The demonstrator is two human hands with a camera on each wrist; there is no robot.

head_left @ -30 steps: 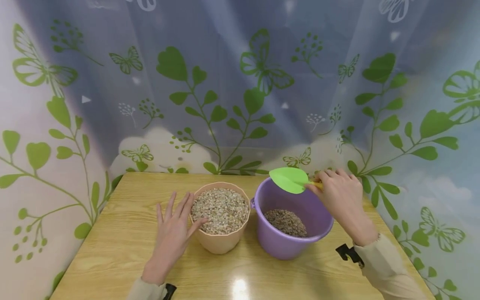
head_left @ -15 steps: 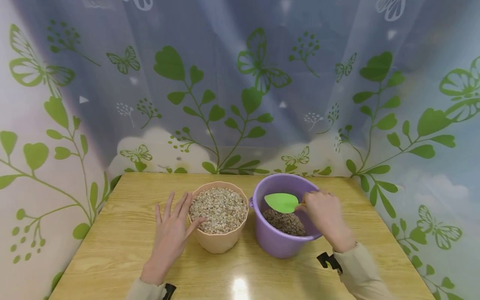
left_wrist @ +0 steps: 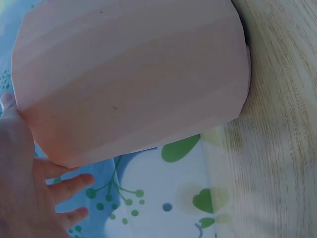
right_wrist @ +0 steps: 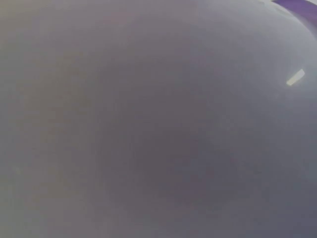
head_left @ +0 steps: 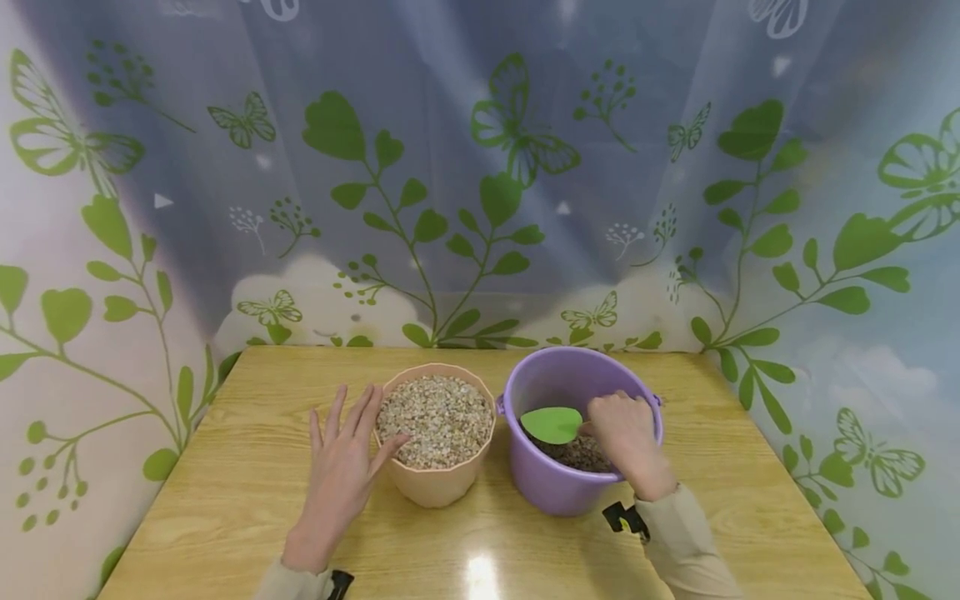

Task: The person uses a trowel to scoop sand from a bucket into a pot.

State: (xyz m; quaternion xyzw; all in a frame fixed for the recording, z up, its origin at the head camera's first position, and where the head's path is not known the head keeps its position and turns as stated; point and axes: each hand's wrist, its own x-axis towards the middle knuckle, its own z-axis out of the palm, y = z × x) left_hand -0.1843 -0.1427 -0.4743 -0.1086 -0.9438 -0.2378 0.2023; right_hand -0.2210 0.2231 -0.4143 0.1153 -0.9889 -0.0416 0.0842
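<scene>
In the head view a peach-coloured pot point(head_left: 431, 487) is filled near its rim with pale gravel point(head_left: 431, 417). My left hand point(head_left: 337, 475) rests against the pot's left side, fingers spread and straight, thumb over the rim. The left wrist view shows the faceted pot wall beside that hand point(left_wrist: 25, 173). To the right stands a purple bucket point(head_left: 551, 487) with darker gravel point(head_left: 581, 454) at its bottom. My right hand point(head_left: 630, 437) reaches inside it, gripping a trowel with a green blade point(head_left: 551, 425). The blade is low, over the gravel; its handle is mostly hidden.
Both containers stand side by side on a wooden table point(head_left: 225, 467). A curtain point(head_left: 420, 208) with leaves and butterflies closes off the back and sides. A blurred, greyish-purple surface point(right_wrist: 158, 129) fills most of the right wrist view.
My right hand has moved down and left, lowering the trowel from above the bucket's rim into the bucket. The left hand has stayed on the pot.
</scene>
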